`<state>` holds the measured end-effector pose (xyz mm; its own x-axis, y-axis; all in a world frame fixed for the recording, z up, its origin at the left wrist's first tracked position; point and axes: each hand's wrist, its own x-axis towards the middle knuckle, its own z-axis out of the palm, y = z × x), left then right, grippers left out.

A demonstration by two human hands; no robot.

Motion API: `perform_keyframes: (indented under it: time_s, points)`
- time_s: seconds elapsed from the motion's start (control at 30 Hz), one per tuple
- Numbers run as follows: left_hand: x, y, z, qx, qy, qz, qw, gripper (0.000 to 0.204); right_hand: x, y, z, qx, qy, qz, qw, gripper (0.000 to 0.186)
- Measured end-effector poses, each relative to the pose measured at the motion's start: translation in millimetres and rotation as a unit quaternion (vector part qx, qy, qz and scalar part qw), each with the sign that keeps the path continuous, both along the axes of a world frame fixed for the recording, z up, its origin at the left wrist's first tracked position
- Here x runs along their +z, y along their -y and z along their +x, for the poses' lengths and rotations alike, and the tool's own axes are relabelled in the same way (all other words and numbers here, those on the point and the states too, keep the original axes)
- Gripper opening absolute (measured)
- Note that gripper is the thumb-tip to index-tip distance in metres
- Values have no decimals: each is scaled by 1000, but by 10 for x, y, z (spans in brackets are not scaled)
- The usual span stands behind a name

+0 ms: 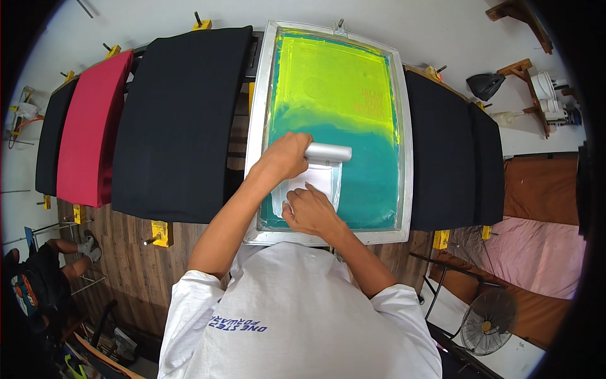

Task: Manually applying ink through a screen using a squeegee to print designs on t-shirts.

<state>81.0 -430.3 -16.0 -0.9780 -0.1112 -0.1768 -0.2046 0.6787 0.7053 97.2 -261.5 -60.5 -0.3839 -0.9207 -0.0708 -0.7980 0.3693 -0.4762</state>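
A silver-framed printing screen (405, 158) lies in front of me, its mesh green, with bright yellow-green ink over the far part. Above the mesh my left hand (287, 156) is closed round one end of a smooth silver cylinder (329, 151). Just nearer to me is a pale sheet (315, 179), whitish with clear-looking edges. Over the near part of this sheet is my right hand (309, 211), its fingers curled and one fingertip reaching forward onto it. What lies between those fingers is hidden.
Black fabric-covered boards (180, 126) and a red one (95, 129) stand to the left. More black boards (440, 151) flank the screen on the right. A fan (487, 322) stands at lower right. Another person's leg (76, 268) shows at lower left.
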Motion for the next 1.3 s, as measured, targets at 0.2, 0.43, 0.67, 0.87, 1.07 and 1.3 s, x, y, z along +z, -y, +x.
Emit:
perform_keyframes:
  time_s: [0.2, 0.43, 0.67, 0.87, 1.07, 1.3]
  points:
    - [-2, -9, -18, 2, 8, -9, 1000, 30, -17, 1, 2, -3, -4, -10, 1000, 32]
    - [-5, -17, -9, -3, -3, -13, 1000, 31, -19, 25, -14, 1, -13, -2, 1000, 30]
    - [-20, -22, -17, -5, 6, -15, 1000, 31, 16, -1, -5, 11, -12, -9, 1000, 29]
    - [-1, -42, -57, -11, 23, -15, 1000, 30, 256, -133, 19, 2, -18, -24, 1000, 27]
    - [38, -26, -26, -7, 8, -21, 1000, 32, 582, -426, -65, -56, 13, -48, 997, 14]
    - [53, -43, 25, -4, -15, 6, 1000, 31, 432, -956, -659, -187, -22, -139, 972, 10]
